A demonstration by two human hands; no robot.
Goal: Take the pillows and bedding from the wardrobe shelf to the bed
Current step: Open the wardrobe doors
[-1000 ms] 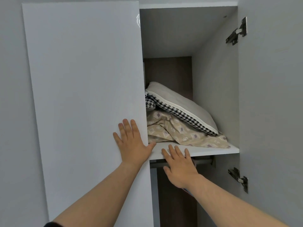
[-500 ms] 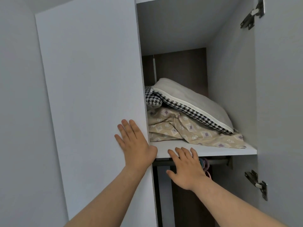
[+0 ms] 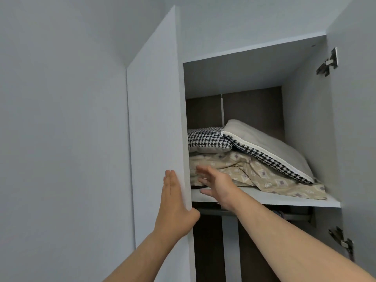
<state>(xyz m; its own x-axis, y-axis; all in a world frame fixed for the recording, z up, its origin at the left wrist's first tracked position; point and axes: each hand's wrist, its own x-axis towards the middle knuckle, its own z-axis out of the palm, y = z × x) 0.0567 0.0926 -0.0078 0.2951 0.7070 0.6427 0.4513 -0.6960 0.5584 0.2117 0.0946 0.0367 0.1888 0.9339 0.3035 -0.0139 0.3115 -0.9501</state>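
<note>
On the white wardrobe shelf (image 3: 284,198) lies crumpled beige patterned bedding (image 3: 254,171). A grey pillow with a houndstooth edge and white zipper (image 3: 270,147) leans on top of it, tilted down to the right. A second houndstooth pillow (image 3: 205,140) lies at the left, partly hidden by the door. My left hand (image 3: 175,202) rests flat against the outer face and edge of the left wardrobe door (image 3: 156,139), fingers straight. My right hand (image 3: 215,184) is open above the shelf's front edge, its fingers by the left end of the bedding, holding nothing.
The right wardrobe door (image 3: 356,139) stands open with metal hinges (image 3: 327,62) at top and bottom. Below the shelf runs a hanging rail (image 3: 264,213) with dark space beneath. A plain grey wall (image 3: 61,139) fills the left.
The left door has swung further open, showing the second pillow. My right hand rose from below the shelf edge up to the bedding. My left hand stayed on the door.
</note>
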